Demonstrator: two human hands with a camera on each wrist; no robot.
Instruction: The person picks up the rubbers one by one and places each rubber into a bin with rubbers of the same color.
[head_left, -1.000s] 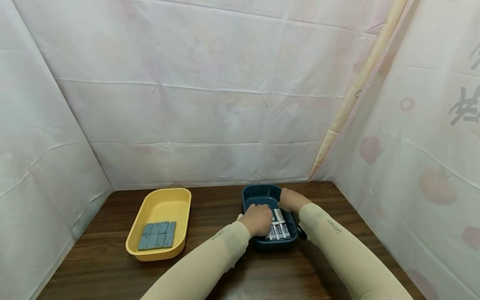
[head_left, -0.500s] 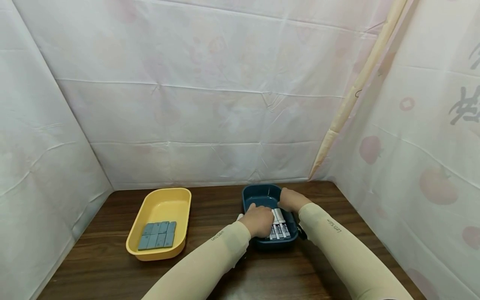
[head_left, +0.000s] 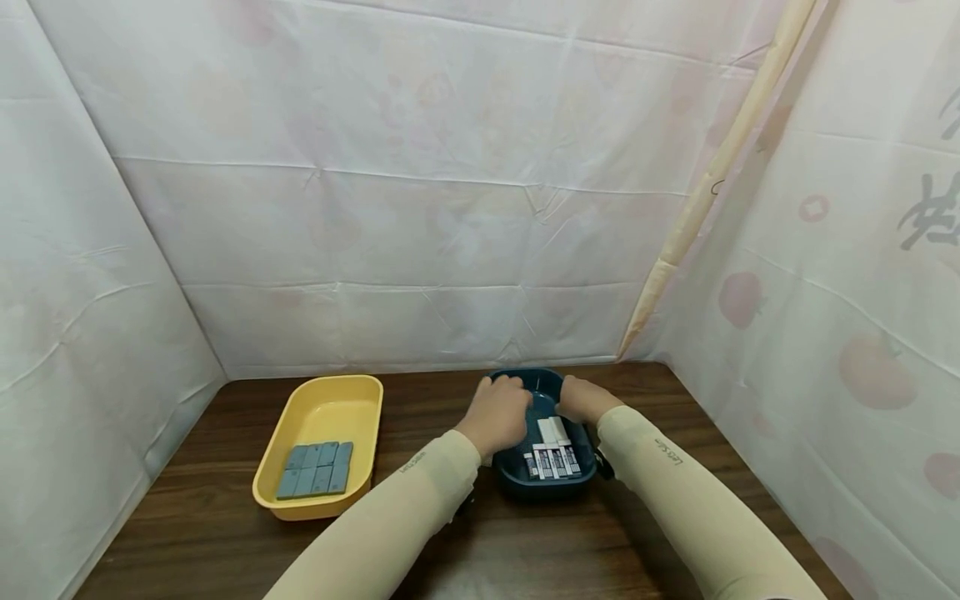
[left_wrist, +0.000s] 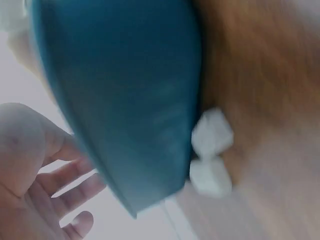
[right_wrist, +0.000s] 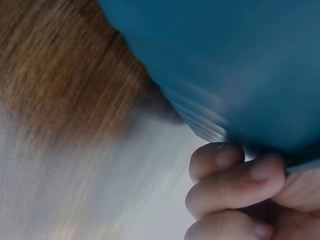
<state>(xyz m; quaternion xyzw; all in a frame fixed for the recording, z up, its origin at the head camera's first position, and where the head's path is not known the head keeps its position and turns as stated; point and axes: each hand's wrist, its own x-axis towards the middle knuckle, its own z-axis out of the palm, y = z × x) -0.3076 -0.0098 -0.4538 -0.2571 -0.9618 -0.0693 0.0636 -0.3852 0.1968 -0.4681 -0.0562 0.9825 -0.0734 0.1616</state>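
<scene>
In the head view a dark blue tray stands on the right part of the table. Inside its near half lie several small white blocks, the front ones with dark printed patterns. My right hand grips the tray's right rim, its fingers curled against the wall in the right wrist view. At the tray's left rim is my left hand. The left wrist view shows its fingers spread and relaxed beside the rim, holding nothing. Two blurred white lumps lie on the table against the tray's outer wall.
A yellow tray stands to the left, with several grey-blue rectangular tiles laid in two rows in its near end. Pale cloth walls enclose the wooden table at the back and sides. A cream pole leans in the back right corner.
My left hand has moved off the white blocks, up and left to the tray's left rim, uncovering more of the blocks. My right hand has stayed on the right rim.
</scene>
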